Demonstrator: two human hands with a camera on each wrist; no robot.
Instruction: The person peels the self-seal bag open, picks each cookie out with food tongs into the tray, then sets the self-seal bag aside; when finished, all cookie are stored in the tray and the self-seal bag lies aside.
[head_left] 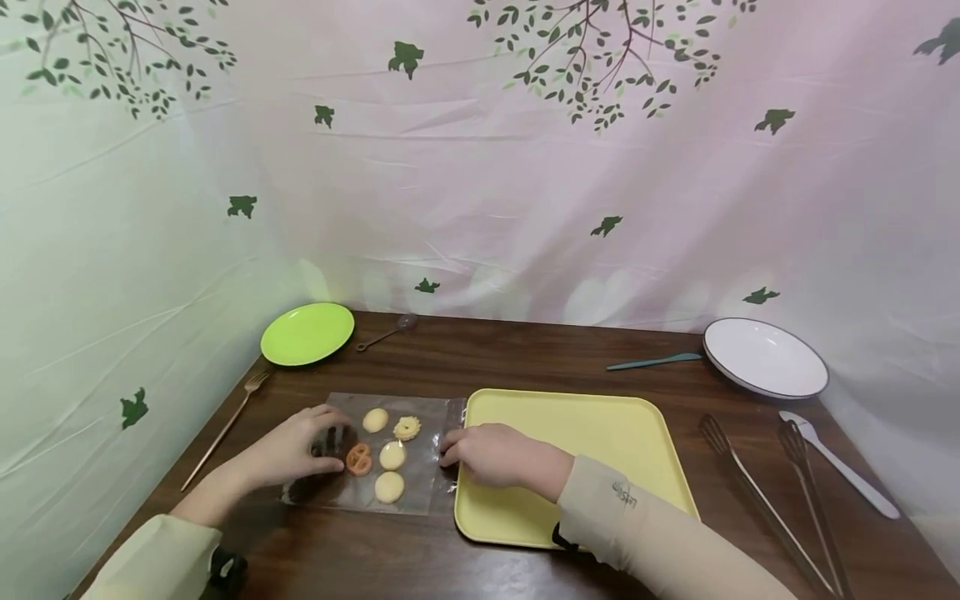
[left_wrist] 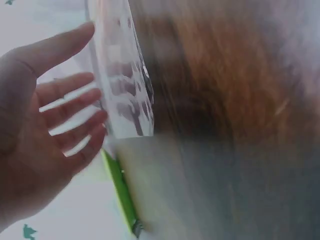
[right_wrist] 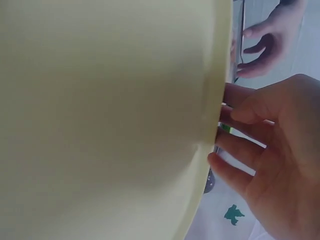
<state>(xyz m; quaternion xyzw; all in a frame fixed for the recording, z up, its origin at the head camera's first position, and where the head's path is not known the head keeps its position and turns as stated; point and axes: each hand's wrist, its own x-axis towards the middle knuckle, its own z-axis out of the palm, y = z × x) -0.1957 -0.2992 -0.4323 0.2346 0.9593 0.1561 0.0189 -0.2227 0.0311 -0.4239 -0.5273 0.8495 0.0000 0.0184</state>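
A clear plastic bag (head_left: 417, 493) lies flat, with three round cookies (head_left: 392, 456), a ring-shaped cookie (head_left: 407, 428) and a brown pretzel (head_left: 359, 458) showing through it. My left hand (head_left: 311, 446) is at the bag's left side, thumb and fingers spread apart close to the pretzel. In the left wrist view its fingers reach the bag's edge without curling round anything. Between the bag's right edge and the yellow tray (head_left: 570, 417) is my right hand (head_left: 487, 452), fingers loosely bent. In the right wrist view those fingertips lie along the tray's rim.
At the back left are a green plate (head_left: 307, 333) and a dark spoon (head_left: 386, 332); a fork (head_left: 225, 429) lies left. A teal knife (head_left: 652, 362) and white dish (head_left: 765, 357) are at the back right. Tongs (head_left: 772, 508) and a light-handled utensil (head_left: 840, 467) lie right.
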